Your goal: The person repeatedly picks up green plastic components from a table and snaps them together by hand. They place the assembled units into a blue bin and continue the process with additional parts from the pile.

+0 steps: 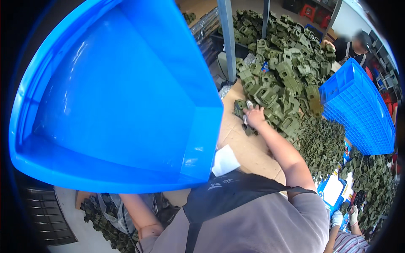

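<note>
A large blue plastic bin (114,92), tilted with its smooth inside facing me, fills the left of the head view. My left forearm (141,215) runs up behind its lower edge, and the bin hides that hand. On the cardboard-covered table, my right hand (255,116) is at the near-left edge of a heap of olive-green plastic parts (287,76). White wraps show on two of its fingers. Those fingers are bent round a dark green plastic part (240,108), whose far side is partly hidden.
A blue crate (358,107) stands on its side at right, by smaller green pieces (322,145). A grey metal post (228,40) rises behind the table. White paper (225,160) lies near my apron. One person works at far right; another's gloved hands (337,219) are at lower right.
</note>
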Available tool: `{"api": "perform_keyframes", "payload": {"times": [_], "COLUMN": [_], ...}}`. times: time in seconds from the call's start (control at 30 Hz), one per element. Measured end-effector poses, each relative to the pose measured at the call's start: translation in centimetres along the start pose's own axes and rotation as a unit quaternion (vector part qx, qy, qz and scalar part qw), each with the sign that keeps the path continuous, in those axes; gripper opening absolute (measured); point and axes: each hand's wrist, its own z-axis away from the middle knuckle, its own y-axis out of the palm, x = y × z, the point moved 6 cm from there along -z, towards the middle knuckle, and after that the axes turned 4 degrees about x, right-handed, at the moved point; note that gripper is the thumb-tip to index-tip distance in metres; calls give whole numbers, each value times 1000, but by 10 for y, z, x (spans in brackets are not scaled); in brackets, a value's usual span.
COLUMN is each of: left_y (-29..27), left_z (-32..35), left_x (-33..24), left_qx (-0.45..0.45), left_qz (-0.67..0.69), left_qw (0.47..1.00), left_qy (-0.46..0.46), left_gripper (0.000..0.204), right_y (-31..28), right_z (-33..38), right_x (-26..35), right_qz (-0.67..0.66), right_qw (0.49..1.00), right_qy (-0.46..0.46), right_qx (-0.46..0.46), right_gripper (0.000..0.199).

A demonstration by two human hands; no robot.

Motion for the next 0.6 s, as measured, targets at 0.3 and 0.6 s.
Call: {"api": "perform_keyframes", "payload": {"times": [0.3,0.6], "left_y": [-123,-149], "left_z": [-59,-179], "left_x": [-32,6], "left_qx": [-111,-112], "left_qz": [-42,-48], "left_qw": [993,993], "left_qy": [-3,-6], "left_gripper": [45,79], "right_y": [14,-82], "right_z": [-8,41], "right_x": [-13,242], "right_qz": [-86,-372], "right_qw": [995,909], "right_qy": [49,-189], "right_qx": [-25,-4], "right_gripper": [31,56]}}
